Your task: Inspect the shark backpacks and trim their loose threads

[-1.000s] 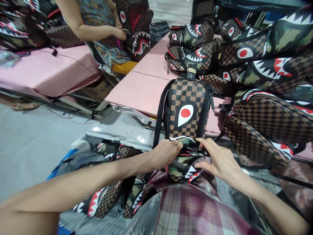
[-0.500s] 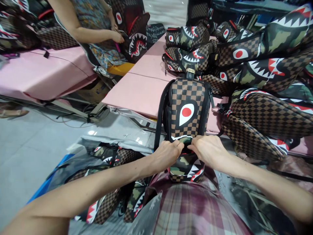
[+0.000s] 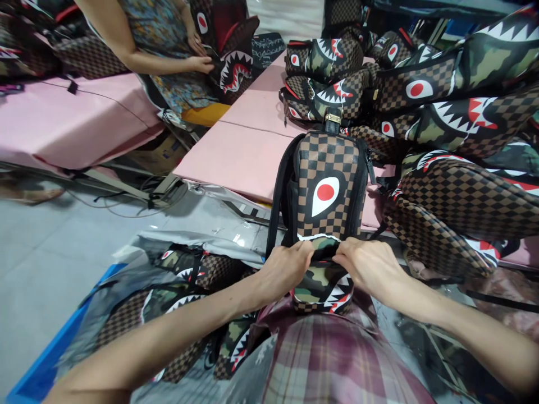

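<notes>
A small checkered bag with a red-and-white eye stands upright against the pink table's edge, its lower end at the plaid cloth over my lap. Across its lower front, a camouflage section with white teeth has a dark opening. My left hand pinches the left side of that opening. At the right side, my right hand grips the rim with bent fingers. The fingertips of both hands are partly hidden in the opening.
Similar bags are piled on the pink table at the right. More bags lie in a plastic-lined blue container at lower left. Across the table, a person's hand touches another bag.
My hands have moved slightly apart along the opening, which looks wider. The bag has shifted a little to the right. The other person's hands have moved on their bag.
</notes>
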### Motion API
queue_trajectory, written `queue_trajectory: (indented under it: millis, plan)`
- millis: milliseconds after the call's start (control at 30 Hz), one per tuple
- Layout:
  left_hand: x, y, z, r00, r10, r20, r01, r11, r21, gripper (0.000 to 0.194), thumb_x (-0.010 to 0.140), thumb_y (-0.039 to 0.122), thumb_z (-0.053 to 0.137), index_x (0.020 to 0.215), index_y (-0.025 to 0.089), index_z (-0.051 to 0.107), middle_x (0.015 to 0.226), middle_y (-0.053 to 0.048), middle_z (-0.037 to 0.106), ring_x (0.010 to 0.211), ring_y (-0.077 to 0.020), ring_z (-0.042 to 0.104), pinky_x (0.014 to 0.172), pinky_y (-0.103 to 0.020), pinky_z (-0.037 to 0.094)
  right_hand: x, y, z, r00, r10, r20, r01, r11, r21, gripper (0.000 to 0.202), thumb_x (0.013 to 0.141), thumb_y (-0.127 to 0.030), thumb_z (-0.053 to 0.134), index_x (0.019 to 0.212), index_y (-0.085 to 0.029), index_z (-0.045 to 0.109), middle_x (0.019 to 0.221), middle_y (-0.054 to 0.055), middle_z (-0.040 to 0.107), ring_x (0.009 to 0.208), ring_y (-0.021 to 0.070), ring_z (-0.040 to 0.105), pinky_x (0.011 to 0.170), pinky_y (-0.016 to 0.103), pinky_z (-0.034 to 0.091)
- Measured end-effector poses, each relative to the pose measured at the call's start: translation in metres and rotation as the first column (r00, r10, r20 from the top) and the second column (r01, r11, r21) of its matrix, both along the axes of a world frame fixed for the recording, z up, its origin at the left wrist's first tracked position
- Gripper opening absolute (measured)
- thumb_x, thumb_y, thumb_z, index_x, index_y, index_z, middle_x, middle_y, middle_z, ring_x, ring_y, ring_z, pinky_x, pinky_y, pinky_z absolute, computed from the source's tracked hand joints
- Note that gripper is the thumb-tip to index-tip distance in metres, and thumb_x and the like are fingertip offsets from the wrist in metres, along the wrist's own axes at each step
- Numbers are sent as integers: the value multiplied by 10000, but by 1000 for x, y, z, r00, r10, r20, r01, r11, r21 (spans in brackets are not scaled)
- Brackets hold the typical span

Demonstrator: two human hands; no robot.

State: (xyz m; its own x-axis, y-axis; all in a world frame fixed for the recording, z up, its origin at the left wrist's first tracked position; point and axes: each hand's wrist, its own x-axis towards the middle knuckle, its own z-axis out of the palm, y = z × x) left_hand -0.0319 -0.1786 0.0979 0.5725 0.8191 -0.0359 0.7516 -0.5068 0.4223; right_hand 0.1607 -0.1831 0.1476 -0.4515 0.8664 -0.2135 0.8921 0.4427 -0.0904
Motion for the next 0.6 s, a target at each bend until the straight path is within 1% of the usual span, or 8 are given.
queue_trajectory:
  millis: [67,133,200,267,333,433,500,600]
  plan:
    - [-13,-2,0,972,101,213,-96,995,-37,219,909,175,306,899,164,525,682,7,635,558,-92,579,514,-186,409,6,-5,-2,1000,-27,-6,27,999,26,227,906,-276,421,785,-173,583,761,31,634,535,132,573,455,277,162]
    - [-32,0,6,945,146,292,-156,988,11,255,922,223,309,878,163,553,723,-10,649,618,-93,594,573,-195,432,9,-9,-3,999,-49,-14,49,998,37,221,909,-266,417,795,-169,579,757,26,623,531,131,566,455,279,158]
    - [-49,3,17,972,183,147,-208,961,182,314,911,316,376,741,149,581,747,-52,652,667,-135,599,621,-250,433,11,-9,-3,999,-49,-24,49,998,29,215,909,-258,416,799,-167,578,758,24,619,527,127,558,456,279,157]
    - [-54,5,27,970,240,-50,-201,897,394,371,877,409,450,666,139,594,781,-85,660,680,-178,593,651,-314,415,11,-8,-3,999,-43,-26,43,999,14,222,911,-259,414,788,-167,574,754,25,615,520,122,549,457,279,155]
    - [-44,1,31,975,198,-101,-121,856,502,304,855,412,498,796,149,639,896,-93,670,745,-198,596,684,-338,404,10,-7,-1,999,-37,-28,37,999,1,224,911,-259,413,780,-168,570,752,24,612,519,119,546,458,278,152]
    - [-14,-13,14,999,-37,23,22,889,458,193,863,268,514,1024,199,597,975,-44,658,783,-158,587,660,-287,413,11,-7,1,999,-34,-32,33,999,-15,233,913,-256,401,772,-167,563,749,25,609,534,119,554,465,278,153]
    - [2,-24,-8,979,-113,167,28,896,443,141,851,191,509,966,177,590,908,-38,653,719,-138,568,627,-264,427,12,-8,1,998,-34,-45,32,998,-45,239,917,-252,386,779,-170,563,754,22,613,554,122,564,469,278,161]
    - [10,-36,-39,908,-191,372,-25,863,505,151,835,114,480,951,145,571,874,-59,647,708,-129,569,634,-249,468,16,-9,1,998,-43,-53,38,995,-88,252,921,-253,373,782,-178,569,751,14,624,576,128,575,477,276,173]
